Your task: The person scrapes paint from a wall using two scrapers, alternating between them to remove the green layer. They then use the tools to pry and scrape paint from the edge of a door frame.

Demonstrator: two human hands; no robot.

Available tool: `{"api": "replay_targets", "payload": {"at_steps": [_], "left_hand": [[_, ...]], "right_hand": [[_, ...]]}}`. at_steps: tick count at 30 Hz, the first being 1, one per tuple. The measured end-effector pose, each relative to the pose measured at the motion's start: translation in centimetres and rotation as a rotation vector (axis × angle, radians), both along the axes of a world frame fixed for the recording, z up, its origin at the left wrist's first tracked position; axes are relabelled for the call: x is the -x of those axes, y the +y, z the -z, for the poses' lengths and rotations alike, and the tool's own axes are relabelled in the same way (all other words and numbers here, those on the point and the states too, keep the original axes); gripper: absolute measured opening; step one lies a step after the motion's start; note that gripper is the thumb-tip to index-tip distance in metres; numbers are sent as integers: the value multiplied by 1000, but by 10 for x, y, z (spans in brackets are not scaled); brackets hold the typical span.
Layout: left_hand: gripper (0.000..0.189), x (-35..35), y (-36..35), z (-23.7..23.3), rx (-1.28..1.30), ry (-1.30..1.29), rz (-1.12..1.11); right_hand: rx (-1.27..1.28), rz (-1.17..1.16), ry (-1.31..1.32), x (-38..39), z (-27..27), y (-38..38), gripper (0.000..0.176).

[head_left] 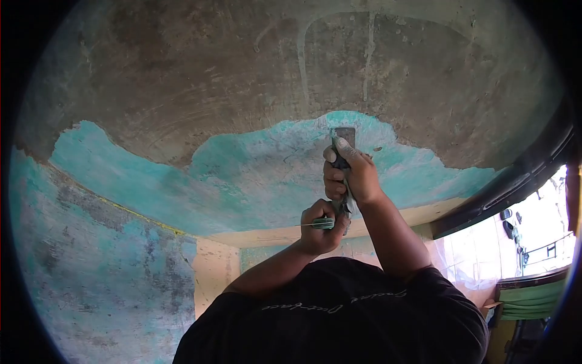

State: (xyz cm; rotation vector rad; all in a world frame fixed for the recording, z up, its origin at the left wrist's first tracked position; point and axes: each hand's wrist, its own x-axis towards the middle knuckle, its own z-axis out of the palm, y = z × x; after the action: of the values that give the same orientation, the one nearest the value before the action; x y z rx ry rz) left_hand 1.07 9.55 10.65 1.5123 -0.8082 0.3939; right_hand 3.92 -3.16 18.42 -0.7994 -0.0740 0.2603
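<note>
Both my hands hold a scraper point(344, 134) overhead, its metal blade pressed flat on the ceiling where the teal paint point(254, 176) meets bare grey concrete point(242, 60). My right hand point(351, 176) grips the tool just below the blade, with one finger stretched up along it. Lower down, my left hand point(321, 225) is closed around the greenish handle end. Both arms rise from a black shirt point(339, 321) at the bottom of the view.
A worn, mottled teal wall point(91, 255) stands on the left. A dark frame point(515, 182) runs along the right, with a bright opening and a green cloth point(527, 300) below it. A cream band point(279, 233) joins the ceiling to the far wall.
</note>
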Motion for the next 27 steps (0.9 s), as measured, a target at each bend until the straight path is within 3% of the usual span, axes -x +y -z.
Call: {"api": "replay_targets", "payload": {"at_steps": [13,17,23,27], "left_hand": [[28,-4,-2,4,0,5,7],[28,-10,3,-4,12,-31,3],[27,-3,8,-11,-5,-18,-6],[30,-8,12,-13,-2,42,32]], "right_hand": [[2,-22,-31,-5,5,-4,32],[39,7,-44,-4,-18,5,32],[7,-52,-35,-6,-2,7,32],[8,20,-36,-5,-27,14,32]]}}
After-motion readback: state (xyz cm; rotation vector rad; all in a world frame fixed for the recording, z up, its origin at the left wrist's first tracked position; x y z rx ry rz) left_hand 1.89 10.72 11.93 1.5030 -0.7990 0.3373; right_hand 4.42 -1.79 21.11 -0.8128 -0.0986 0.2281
